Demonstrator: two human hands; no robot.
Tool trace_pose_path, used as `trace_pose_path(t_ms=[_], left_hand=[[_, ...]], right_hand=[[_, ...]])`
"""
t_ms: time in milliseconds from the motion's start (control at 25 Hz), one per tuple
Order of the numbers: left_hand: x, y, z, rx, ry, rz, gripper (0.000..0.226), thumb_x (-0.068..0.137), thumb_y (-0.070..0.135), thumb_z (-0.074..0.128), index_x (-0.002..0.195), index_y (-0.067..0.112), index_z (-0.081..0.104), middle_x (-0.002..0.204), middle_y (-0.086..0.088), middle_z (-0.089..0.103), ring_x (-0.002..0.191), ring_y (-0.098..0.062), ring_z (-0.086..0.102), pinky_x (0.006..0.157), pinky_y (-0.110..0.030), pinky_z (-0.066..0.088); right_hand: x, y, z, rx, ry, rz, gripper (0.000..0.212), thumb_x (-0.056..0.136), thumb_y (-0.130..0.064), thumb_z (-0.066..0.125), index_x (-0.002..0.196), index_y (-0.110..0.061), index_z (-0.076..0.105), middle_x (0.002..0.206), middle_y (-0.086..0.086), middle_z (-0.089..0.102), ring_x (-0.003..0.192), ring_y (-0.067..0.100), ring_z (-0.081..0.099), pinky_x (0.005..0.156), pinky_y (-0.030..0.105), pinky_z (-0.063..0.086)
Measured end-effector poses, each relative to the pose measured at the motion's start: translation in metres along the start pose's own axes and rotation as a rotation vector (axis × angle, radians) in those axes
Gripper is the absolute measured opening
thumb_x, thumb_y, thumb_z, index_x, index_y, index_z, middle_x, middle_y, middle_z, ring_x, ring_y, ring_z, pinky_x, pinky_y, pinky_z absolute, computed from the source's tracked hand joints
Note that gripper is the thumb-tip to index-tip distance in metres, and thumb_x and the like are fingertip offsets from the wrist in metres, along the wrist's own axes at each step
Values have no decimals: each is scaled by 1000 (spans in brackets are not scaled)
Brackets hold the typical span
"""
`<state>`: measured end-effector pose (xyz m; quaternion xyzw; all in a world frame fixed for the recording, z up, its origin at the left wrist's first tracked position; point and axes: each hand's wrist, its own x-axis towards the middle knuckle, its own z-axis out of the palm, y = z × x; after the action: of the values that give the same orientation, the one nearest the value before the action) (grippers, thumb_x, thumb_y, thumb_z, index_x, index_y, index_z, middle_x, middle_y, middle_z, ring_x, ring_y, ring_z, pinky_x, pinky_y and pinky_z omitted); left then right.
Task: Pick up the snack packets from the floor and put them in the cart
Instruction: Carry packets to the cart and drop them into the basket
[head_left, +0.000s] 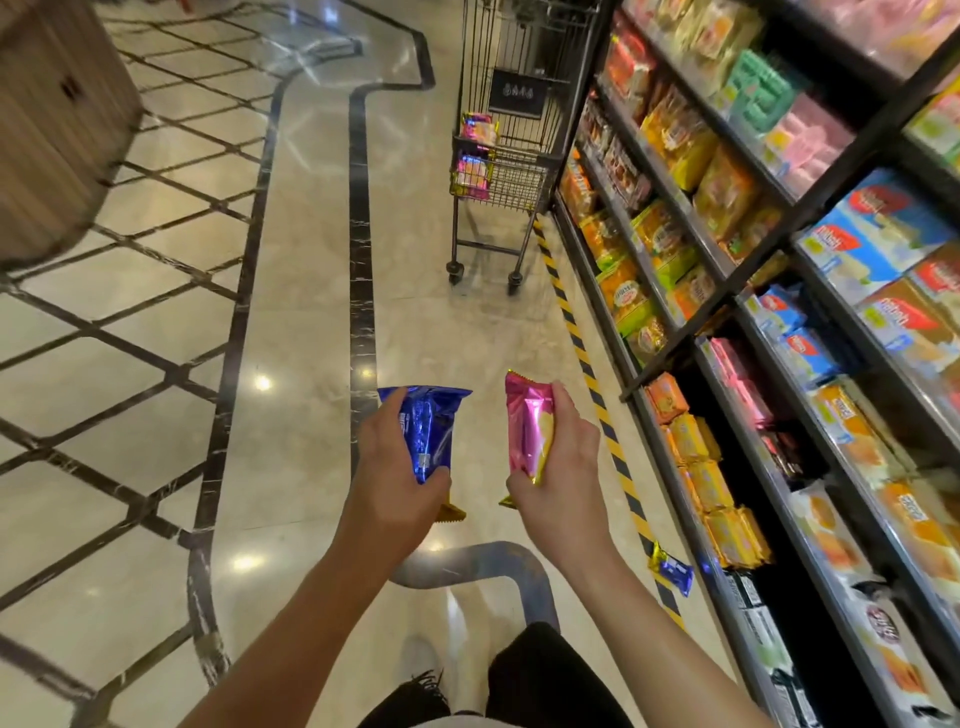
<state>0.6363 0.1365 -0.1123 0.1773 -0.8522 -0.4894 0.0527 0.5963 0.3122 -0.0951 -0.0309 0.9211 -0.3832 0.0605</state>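
head camera looks down on both arms. the left hand (397, 467) grips a shiny blue foil snack packet (427, 431), fingers curled round its side, thumb at the lower end. the right hand (558, 467) grips a shiny pink foil snack packet (527, 428) in the same way, with the fingers wrapped over its right edge. both packets stand nearly upright and apart from each other, held above the glossy beige marble floor (301, 312).

the black wire shopping cart (511, 171) waits further ahead, just beside the long black store shelf (727, 270) full of coloured packets. some pink packets already lie in its lower basket.

i judge the step in hand is to carry these two to the cart. to do it well the person should walk close, keep both holds firm but not crushing, lift over the wire rim, and release one packet after the other inside the basket.

one more small blue foil packet (671, 568) lies on the yellow-black striped floor tape (582, 353) near the shelf foot, behind the hands; it seems not yet collected.
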Motion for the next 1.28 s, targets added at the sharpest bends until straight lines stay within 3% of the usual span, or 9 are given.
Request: trace_pose_path(t_ms=[160, 360, 520, 600, 680, 880, 1080, 1160, 1280], left_hand=[[38, 1, -9, 16, 8, -12, 91, 80, 9, 76, 149, 32, 23, 133, 6, 35, 109, -6, 46, 71, -6, 45], [111, 14, -15, 54, 75, -48, 91, 79, 10, 80, 148, 30, 25, 139, 3, 36, 106, -4, 47, 74, -8, 45], [171, 26, -15, 69, 126, -82, 90, 79, 10, 79, 148, 32, 25, 137, 5, 36, 100, 1, 50, 61, 0, 43], [199, 32, -14, 40, 161, -99, 88, 80, 9, 78, 147, 33, 27, 138, 6, 36, 103, 5, 49, 62, 1, 43], [227, 35, -11, 37, 204, -140, 89, 79, 8, 79, 147, 32, 27, 137, 6, 37, 103, 4, 50, 62, -3, 46], [270, 45, -7, -74, 262, -223, 87, 79, 0, 75, 144, 35, 30, 131, 8, 37, 96, 28, 44, 61, -1, 44], [314, 30, -19, -72, 287, -235, 87, 80, 4, 76, 146, 35, 29, 131, 8, 38, 103, 24, 44, 63, -3, 46], [336, 20, -26, -75, 285, -254, 88, 80, 5, 77, 147, 34, 28, 133, 9, 38, 107, 14, 48, 63, -4, 47], [381, 2, -46, -60, 265, -285, 90, 80, 7, 79, 148, 33, 27, 135, 7, 38, 107, -1, 52, 63, -5, 48]], right_hand=[[48, -16, -1, -11, 5, -34, 99, 84, -14, 72, 154, -38, 5, 144, -3, 25, 128, 17, 38, 84, 19, 39], [136, -35, 4, 48, -44, -50, 102, 83, -13, 75, 153, -42, 7, 146, -3, 25, 131, 18, 39, 78, 15, 41], [206, -46, 7, 77, -50, -136, 103, 81, -8, 75, 152, -42, 10, 140, -2, 31, 119, 16, 44, 62, 10, 45], [243, -52, 7, 100, -78, -150, 104, 79, -6, 75, 152, -42, 11, 138, -1, 31, 114, 14, 44, 68, 18, 55], [279, -57, 8, 103, -133, -161, 102, 79, -7, 75, 153, -40, 12, 138, 0, 32, 110, 13, 44, 72, 18, 55], [337, -67, 21, 104, -242, -201, 100, 81, -10, 74, 153, -39, 11, 137, -1, 31, 108, 16, 45, 62, 9, 46], [377, -88, 45, 103, -324, -195, 102, 83, -12, 74, 154, -40, 7, 137, -4, 30, 115, 19, 46, 68, 16, 56], [398, -100, 60, 86, -331, -181, 102, 82, -12, 75, 153, -40, 7, 137, -5, 29, 114, 17, 44, 76, 27, 60], [435, -124, 88, 56, -307, -177, 101, 81, -16, 75, 153, -41, 7, 134, -7, 29, 110, 15, 44, 74, 28, 60]])
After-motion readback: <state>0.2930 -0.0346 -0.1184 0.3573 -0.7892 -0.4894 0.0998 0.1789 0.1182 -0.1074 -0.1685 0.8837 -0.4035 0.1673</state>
